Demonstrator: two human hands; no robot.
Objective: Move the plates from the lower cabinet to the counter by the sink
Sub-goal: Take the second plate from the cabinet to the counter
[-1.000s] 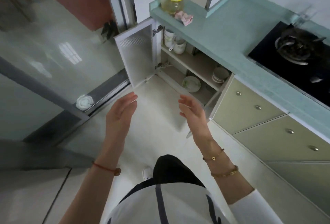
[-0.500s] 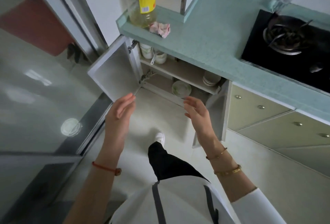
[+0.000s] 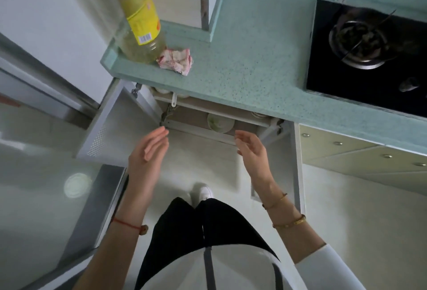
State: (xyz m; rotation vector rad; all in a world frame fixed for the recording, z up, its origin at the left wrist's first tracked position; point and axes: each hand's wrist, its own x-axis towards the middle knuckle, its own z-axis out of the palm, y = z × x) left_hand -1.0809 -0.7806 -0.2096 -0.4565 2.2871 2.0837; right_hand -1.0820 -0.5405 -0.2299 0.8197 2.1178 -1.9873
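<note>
A white plate [image 3: 219, 123] with a faint green pattern lies on the bottom shelf of the open lower cabinet, partly hidden by the shelf above it. A stack of plates [image 3: 260, 114] on the upper shelf barely shows under the counter's edge. My left hand [image 3: 147, 153] is open, fingers together, held in front of the cabinet's left side. My right hand [image 3: 250, 149] is open with fingers curled, just below and to the right of the plate. Neither hand touches anything. The teal counter [image 3: 242, 70] runs above the cabinet.
Both cabinet doors stand open: the left door [image 3: 115, 125] and the right door [image 3: 291, 151]. An oil bottle [image 3: 138, 19] and a crumpled cloth [image 3: 176, 61] sit at the counter's left end. A black gas hob [image 3: 369, 52] lies to the right. Cups [image 3: 166, 92] peek from the upper shelf.
I have stepped closer to the cabinet, so the view now looks steeply down over the counter. Both hands have advanced toward the cabinet opening, still holding nothing.
</note>
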